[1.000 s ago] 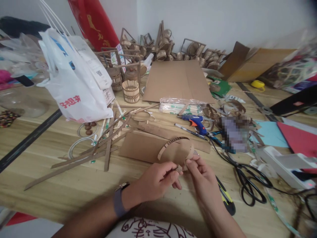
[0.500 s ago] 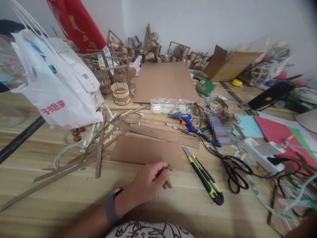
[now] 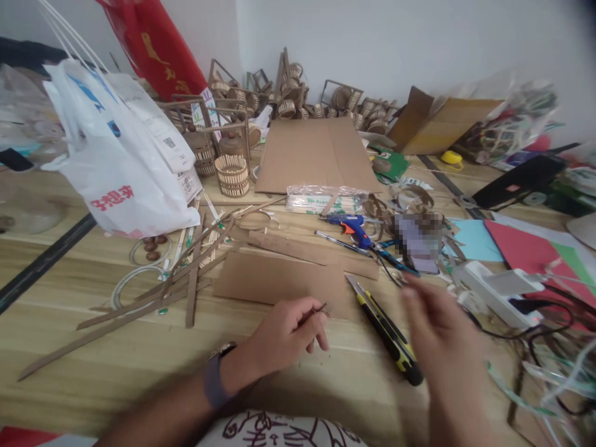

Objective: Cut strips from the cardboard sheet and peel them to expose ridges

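Near the front edge of the cardboard strip (image 3: 274,278), my left hand (image 3: 291,332) rests low over the table. Its thumb and forefinger are pinched on a small brown piece (image 3: 325,309), mostly hidden by the fingers. My right hand (image 3: 444,335) is blurred by motion and hovers just right of the yellow-and-black utility knife (image 3: 384,329). It covers the black-handled scissors seen half a second ago; whether it touches them I cannot tell. Beyond it lie a blue hot glue gun (image 3: 348,225) and a pen (image 3: 342,241).
Brown strips (image 3: 193,285) and wooden beads (image 3: 153,247) spread at left, beside a white plastic bag (image 3: 121,180). Small slatted buckets (image 3: 233,176) stand behind, near a large cardboard sheet (image 3: 316,155). A white power strip (image 3: 500,292) with cables lies at right.
My right hand has come in from the lower right edge and reached up over the scissors. My left hand keeps its pinch in place. The view has shifted slightly.
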`<move>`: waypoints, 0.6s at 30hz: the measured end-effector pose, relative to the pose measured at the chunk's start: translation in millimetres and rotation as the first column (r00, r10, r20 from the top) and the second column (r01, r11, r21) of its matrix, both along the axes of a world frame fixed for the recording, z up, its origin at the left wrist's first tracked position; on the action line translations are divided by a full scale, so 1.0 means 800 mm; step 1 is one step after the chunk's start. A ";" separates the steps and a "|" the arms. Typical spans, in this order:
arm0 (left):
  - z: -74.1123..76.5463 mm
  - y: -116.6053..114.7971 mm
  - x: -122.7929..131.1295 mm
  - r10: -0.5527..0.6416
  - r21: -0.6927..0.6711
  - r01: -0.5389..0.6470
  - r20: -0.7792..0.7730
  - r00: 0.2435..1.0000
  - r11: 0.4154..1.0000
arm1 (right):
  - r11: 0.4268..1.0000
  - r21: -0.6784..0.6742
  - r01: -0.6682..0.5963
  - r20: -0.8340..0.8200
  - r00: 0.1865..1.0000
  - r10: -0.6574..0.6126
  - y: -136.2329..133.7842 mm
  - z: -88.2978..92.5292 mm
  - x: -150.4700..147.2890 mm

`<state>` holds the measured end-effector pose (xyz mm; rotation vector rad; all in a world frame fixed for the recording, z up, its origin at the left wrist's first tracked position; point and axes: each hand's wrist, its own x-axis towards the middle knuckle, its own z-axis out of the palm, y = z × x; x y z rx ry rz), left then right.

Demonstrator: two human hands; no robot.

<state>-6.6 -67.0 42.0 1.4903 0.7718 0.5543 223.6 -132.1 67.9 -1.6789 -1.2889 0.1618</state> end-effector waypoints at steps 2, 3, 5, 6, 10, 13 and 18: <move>0.000 0.002 -0.002 0.010 0.029 -0.010 -0.002 1.000 1.000 | 0.939 -0.152 -0.307 -0.036 0.952 0.305 0.037 -0.016 -0.034; 0.000 0.002 -0.003 0.021 0.047 -0.020 -0.007 1.000 0.999 | 0.892 -0.184 -0.412 -0.069 0.911 0.407 0.049 -0.021 -0.048; 0.001 0.004 -0.005 0.042 0.076 -0.040 -0.023 0.999 0.996 | 0.825 -0.190 -0.532 -0.116 0.847 0.519 0.059 -0.026 -0.068; 0.001 0.005 -0.006 0.049 0.085 -0.046 -0.034 0.998 0.995 | 0.813 -0.182 -0.553 -0.118 0.833 0.541 0.059 -0.025 -0.073; 0.001 0.007 -0.006 0.079 0.080 -0.074 -0.068 0.995 0.994 | 0.821 -0.159 -0.548 0.008 0.831 0.556 0.054 -0.016 -0.075; -0.001 0.010 -0.007 0.102 0.007 -0.102 0.003 0.995 0.995 | 0.840 -0.127 -0.527 0.147 0.828 0.542 0.055 -0.018 -0.077; -0.005 0.019 -0.011 0.123 -0.200 -0.088 0.172 0.977 0.976 | 0.870 0.012 -0.493 0.242 0.846 0.475 0.057 -0.036 -0.086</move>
